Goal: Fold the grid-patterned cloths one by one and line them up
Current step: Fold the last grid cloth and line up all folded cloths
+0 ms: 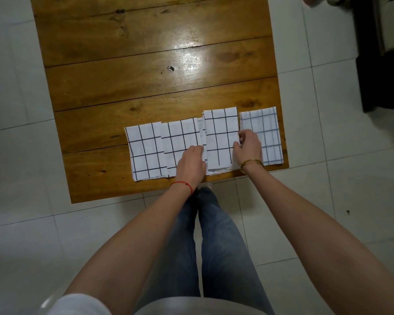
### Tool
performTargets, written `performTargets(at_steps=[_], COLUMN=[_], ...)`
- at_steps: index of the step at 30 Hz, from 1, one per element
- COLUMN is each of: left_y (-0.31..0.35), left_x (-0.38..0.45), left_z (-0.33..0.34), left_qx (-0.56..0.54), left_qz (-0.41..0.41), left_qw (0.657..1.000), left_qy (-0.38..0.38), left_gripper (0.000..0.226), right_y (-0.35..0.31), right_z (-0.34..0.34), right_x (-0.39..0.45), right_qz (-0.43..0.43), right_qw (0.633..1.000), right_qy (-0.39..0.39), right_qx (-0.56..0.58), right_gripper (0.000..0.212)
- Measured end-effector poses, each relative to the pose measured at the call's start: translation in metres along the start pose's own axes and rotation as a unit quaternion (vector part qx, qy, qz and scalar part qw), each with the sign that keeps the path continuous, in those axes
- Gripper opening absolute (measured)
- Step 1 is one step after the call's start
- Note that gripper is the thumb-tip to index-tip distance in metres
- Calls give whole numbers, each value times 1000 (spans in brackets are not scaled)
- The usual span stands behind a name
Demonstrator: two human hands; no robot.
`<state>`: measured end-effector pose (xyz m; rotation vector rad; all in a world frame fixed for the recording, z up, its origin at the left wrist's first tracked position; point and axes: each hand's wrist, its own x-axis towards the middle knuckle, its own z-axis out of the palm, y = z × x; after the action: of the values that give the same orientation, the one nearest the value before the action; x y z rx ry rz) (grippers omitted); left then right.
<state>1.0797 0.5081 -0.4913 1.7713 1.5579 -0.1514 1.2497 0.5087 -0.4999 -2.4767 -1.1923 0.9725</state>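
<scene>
Four folded white cloths with dark grid lines lie in a row along the near edge of the brown plank table [146, 87]: the leftmost cloth [143, 151], the second cloth [182, 139] overlapping it, the third cloth [220, 137], and the rightmost, blue-lined cloth [267, 133]. The left hand [191, 162] rests flat on the second cloth, fingers touching the third cloth's left edge; the right hand [249, 146] pinches its right edge.

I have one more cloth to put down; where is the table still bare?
The wooden table is bare beyond the row of folded grid cloths, and left of it. The near right part is crowded: cloths touch, both hands rest there.
</scene>
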Motion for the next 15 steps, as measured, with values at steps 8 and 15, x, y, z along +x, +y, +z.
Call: performTargets(at_steps=[8, 15], left_y=[6, 33], left_x=[-3, 4], left_z=[-4, -2], left_qx=[8, 5], left_qz=[23, 88], left_qw=[999, 995], left_qy=[38, 39], left_gripper=[40, 46], right_y=[6, 25], right_z=[-18, -41], right_x=[-2, 11], right_qz=[6, 13], right_qw=[997, 994], right_qy=[80, 108], right_qx=[1, 9], right_gripper=[17, 21])
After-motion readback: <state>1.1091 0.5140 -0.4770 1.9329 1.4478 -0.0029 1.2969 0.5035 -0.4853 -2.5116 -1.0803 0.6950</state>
